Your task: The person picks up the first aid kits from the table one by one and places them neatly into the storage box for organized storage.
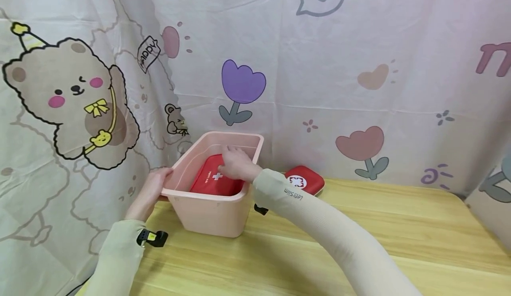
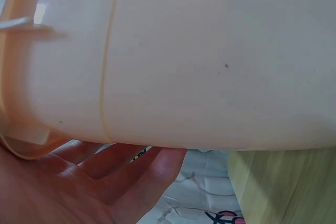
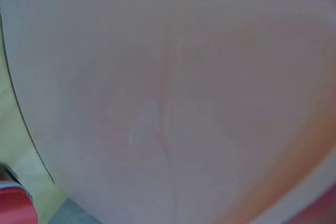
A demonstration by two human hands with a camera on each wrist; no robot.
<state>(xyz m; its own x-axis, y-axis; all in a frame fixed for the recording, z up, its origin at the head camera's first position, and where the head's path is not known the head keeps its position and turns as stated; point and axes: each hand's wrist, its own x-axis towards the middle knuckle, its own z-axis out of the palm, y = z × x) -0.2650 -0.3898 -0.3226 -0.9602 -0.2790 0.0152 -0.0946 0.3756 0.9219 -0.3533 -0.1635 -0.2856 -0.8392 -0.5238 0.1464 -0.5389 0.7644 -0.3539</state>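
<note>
A pink plastic bin [image 1: 211,218] stands at the left of the wooden table. Inside it lies a red first aid pouch [image 1: 205,178] with a white cross and lettering. My right hand [image 1: 238,163] reaches over the bin's right rim, fingers extended above the pouch's far part; whether it touches the pouch is hard to tell. Against the bin's left side rests my left hand [image 1: 151,191], its fairly straight fingers [image 2: 152,177] along the outer wall below the rim. The right wrist view is mostly filled by the bin's outer wall [image 3: 157,103], with that hand hidden.
A second red case [image 1: 309,178] with a white round emblem lies right of the bin, by the back curtain [image 1: 319,87]. The wooden table [image 1: 359,225] extends to the right. A printed curtain also hangs close on the left.
</note>
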